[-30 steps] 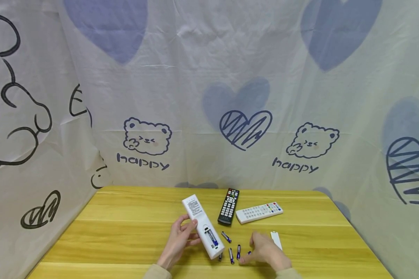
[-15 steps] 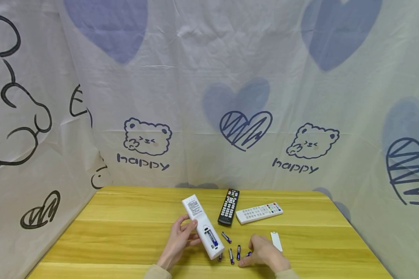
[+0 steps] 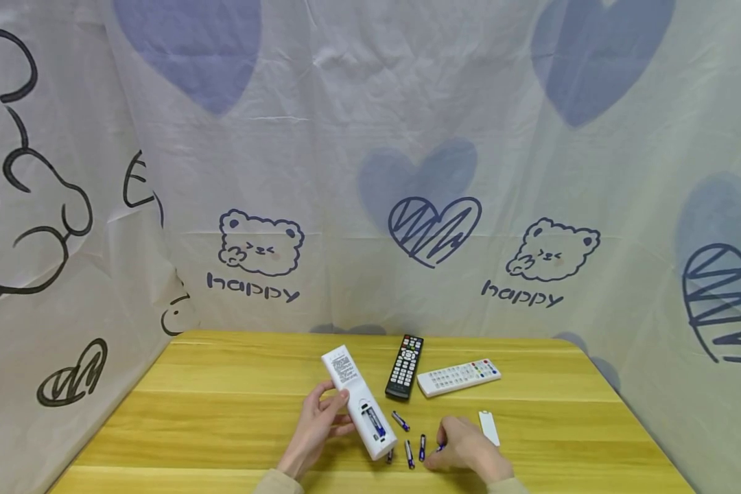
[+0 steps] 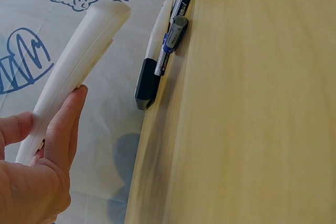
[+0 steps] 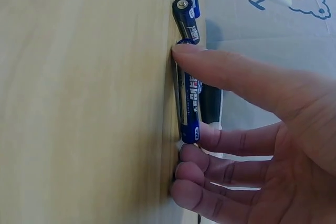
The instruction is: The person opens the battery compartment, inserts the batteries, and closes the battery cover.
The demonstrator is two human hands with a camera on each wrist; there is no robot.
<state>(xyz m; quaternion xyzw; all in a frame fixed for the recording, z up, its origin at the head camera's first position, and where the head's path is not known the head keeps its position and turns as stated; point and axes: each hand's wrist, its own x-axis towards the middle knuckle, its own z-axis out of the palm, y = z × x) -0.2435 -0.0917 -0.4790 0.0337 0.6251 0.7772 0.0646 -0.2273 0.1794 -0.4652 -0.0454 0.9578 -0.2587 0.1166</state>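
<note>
My left hand [image 3: 316, 424] grips a white remote control [image 3: 355, 396] with its back facing up and its battery compartment uncovered; a battery [image 3: 375, 420] shows inside. In the left wrist view, the thumb and fingers hold this remote from both sides, tilted above the table. On the tabletop, my right hand [image 3: 467, 447] has a blue-and-silver battery [image 5: 190, 103] between the thumb at one end and the index finger at the other. Its remaining fingertips rest close to the wood. Several loose batteries [image 3: 422, 447] lie between the two hands, one partly hidden by the remote's lower end.
A black remote [image 3: 405, 367] and a second white remote [image 3: 459, 377] lie buttons up farther back. To the right of my right hand is a white battery cover [image 3: 488, 428]. Behind the wooden table [image 3: 222, 384] hangs a printed cloth [image 3: 346, 288].
My right hand has shifted slightly to the left and its fingers have drawn in around the battery. The left hand and its remote stay where they were.
</note>
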